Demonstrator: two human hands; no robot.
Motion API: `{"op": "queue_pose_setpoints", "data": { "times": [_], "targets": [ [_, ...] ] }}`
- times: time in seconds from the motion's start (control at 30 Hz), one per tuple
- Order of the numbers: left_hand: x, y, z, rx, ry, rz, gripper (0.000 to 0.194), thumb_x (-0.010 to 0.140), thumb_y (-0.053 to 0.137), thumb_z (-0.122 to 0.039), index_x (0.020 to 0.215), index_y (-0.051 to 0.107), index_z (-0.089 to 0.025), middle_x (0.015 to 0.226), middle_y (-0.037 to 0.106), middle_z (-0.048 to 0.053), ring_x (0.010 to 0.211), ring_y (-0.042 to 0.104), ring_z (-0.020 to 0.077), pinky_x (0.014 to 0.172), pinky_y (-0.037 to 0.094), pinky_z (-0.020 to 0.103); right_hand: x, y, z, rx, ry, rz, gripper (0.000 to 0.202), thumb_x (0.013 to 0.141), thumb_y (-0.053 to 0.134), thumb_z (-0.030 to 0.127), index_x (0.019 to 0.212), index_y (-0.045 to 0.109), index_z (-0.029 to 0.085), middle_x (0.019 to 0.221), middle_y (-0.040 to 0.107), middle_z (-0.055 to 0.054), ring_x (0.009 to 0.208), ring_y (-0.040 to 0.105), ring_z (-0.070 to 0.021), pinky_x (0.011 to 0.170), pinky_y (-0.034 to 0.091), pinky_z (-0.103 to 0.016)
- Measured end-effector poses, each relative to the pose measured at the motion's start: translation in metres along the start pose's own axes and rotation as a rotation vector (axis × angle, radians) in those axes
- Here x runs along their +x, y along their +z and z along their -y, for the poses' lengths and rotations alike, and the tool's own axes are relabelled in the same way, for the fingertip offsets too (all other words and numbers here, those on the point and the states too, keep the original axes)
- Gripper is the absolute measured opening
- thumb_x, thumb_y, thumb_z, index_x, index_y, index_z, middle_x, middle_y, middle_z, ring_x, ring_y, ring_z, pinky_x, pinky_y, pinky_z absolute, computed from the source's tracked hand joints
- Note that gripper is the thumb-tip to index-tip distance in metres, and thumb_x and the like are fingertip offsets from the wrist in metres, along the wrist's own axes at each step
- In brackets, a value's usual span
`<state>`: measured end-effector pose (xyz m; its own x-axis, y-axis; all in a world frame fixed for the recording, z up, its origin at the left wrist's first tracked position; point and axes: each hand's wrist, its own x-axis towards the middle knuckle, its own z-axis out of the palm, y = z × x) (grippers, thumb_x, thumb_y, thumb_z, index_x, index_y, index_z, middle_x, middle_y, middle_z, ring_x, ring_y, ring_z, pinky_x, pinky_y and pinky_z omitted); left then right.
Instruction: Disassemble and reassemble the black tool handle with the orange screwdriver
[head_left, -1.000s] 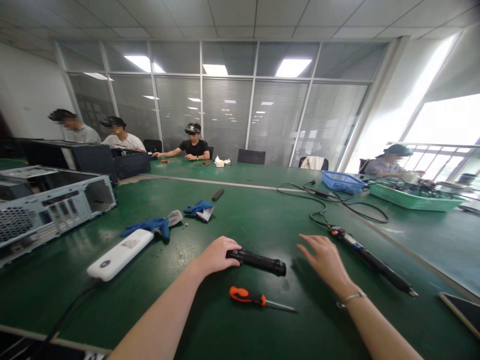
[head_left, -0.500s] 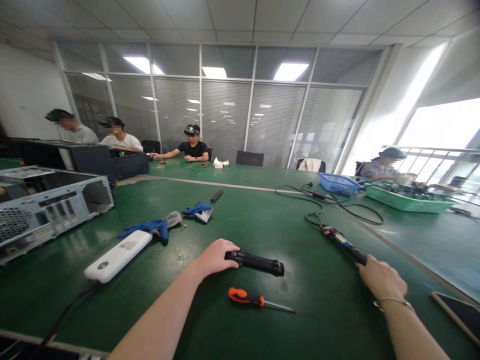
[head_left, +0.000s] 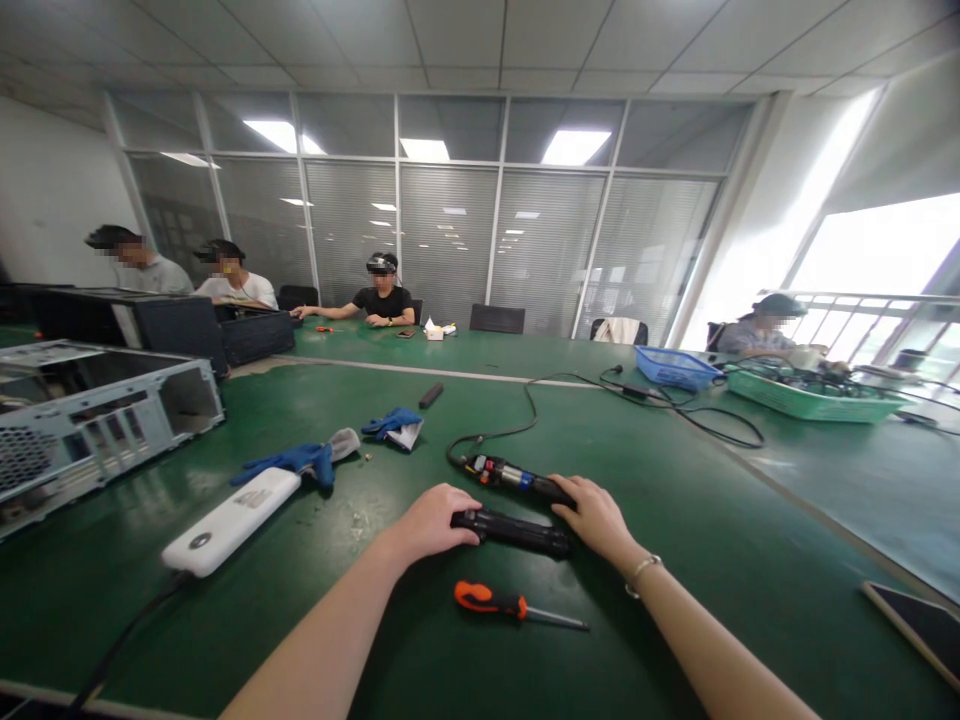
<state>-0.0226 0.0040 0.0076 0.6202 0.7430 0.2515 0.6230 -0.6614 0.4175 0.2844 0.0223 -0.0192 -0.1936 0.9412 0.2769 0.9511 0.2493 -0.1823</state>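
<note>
My left hand (head_left: 439, 520) is closed around the left end of a black half-tube casing (head_left: 521, 531) lying on the green table. Just behind it lies an opened-up corded hand tool (head_left: 517, 475), slim, with a metal cylinder, a blue band and small red parts exposed. My right hand (head_left: 596, 512) grips the black right end of this tool, fingers over the top, close to the casing's right end. Nearer to me, an orange-and-black screwdriver (head_left: 517, 605) rests with its shaft pointing right. Neither hand touches it.
A white power strip (head_left: 232, 520) and blue-grey gloves (head_left: 300, 462) lie left, beside a metal computer case (head_left: 112, 430). A dark bar (head_left: 431, 395) lies farther back. Blue basket (head_left: 675, 368), green basket (head_left: 814, 395) and black cable (head_left: 716, 430) are right; a phone (head_left: 915, 625) lies near right. Several people sit around.
My right hand has carried the corded tool leftward from the right side to just behind the casing, its cord trailing. My left hand stays on the casing; the screwdriver has not moved.
</note>
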Motion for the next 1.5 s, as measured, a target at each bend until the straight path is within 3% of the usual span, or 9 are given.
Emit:
{"op": "queue_pose_setpoints", "data": {
  "times": [0.13,0.3,0.5,0.7,0.93,1.13,1.23,1.5],
  "targets": [
    [-0.001,0.0,-0.002,0.038,0.026,0.005,0.045,0.071,0.077,-0.038,0.111,0.067,-0.021,0.109,0.068,0.007,0.102,0.061,0.0253,0.093,0.043,0.034,0.009,-0.002,0.031,0.111,-0.141,0.047,0.038,0.085,0.054,0.035,0.123,0.058,0.028,0.102,0.065,-0.004,0.094,0.06,-0.0203,0.085,0.042,-0.029],
    [-0.002,-0.002,-0.004,0.082,0.048,-0.008,0.046,0.069,0.078,-0.04,0.108,0.069,-0.018,0.107,0.069,0.009,0.101,0.062,0.0265,0.094,0.043,0.037,0.004,-0.006,0.048,0.175,-0.191,0.048,0.037,0.09,0.048,0.041,0.122,0.059,0.025,0.101,0.065,-0.007,0.093,0.06,-0.0213,0.086,0.044,-0.032],
    [-0.004,-0.008,-0.008,0.119,0.121,-0.119,0.046,0.068,0.079,-0.037,0.108,0.067,-0.018,0.109,0.068,0.008,0.103,0.059,0.0261,0.096,0.043,0.038,-0.011,-0.011,0.05,0.279,-0.24,-0.038,0.044,0.089,0.049,0.046,0.127,0.055,0.026,0.125,0.055,-0.009,0.114,0.051,-0.025,0.098,0.039,-0.04],
    [-0.003,-0.01,-0.007,0.167,0.164,-0.263,0.042,0.074,0.076,-0.029,0.114,0.063,-0.02,0.117,0.063,0.008,0.109,0.055,0.0254,0.097,0.044,0.041,-0.014,-0.013,0.048,0.279,-0.35,-0.027,0.05,0.074,0.069,0.043,0.121,0.06,0.027,0.127,0.055,-0.01,0.118,0.048,-0.0285,0.102,0.037,-0.047],
    [0.003,-0.001,0.002,0.179,0.161,-0.389,0.045,0.082,0.068,-0.023,0.125,0.054,-0.022,0.127,0.056,0.007,0.12,0.048,0.0247,0.106,0.039,0.045,-0.011,-0.01,0.052,0.216,-0.401,-0.182,0.038,0.088,0.054,0.031,0.125,0.054,0.023,0.118,0.062,-0.009,0.107,0.057,-0.0239,0.096,0.042,-0.043],
    [0.009,0.013,0.018,0.201,0.04,-0.347,0.043,0.087,0.059,-0.016,0.128,0.051,-0.026,0.133,0.052,0.008,0.123,0.047,0.0242,0.106,0.039,0.045,-0.002,0.0,0.051,0.197,-0.299,-0.201,0.03,0.095,0.043,0.033,0.118,0.06,0.024,0.113,0.064,-0.009,0.101,0.059,-0.0226,0.09,0.045,-0.039],
    [0.01,0.017,0.024,0.2,0.002,-0.325,0.044,0.089,0.056,-0.018,0.131,0.048,-0.028,0.137,0.048,0.008,0.125,0.047,0.0243,0.106,0.039,0.045,0.001,0.004,0.048,0.201,-0.296,-0.178,0.035,0.092,0.049,0.038,0.122,0.058,0.024,0.114,0.063,-0.009,0.101,0.059,-0.0233,0.089,0.046,-0.039],
    [0.007,0.003,0.023,0.195,-0.055,-0.295,0.049,0.085,0.064,-0.034,0.13,0.051,-0.023,0.124,0.058,0.01,0.114,0.053,0.0256,0.101,0.04,0.043,0.0,-0.005,0.047,0.222,-0.307,-0.099,0.039,0.092,0.047,0.038,0.129,0.053,0.026,0.114,0.063,-0.008,0.101,0.058,-0.0229,0.091,0.046,-0.039]
  ]
}}
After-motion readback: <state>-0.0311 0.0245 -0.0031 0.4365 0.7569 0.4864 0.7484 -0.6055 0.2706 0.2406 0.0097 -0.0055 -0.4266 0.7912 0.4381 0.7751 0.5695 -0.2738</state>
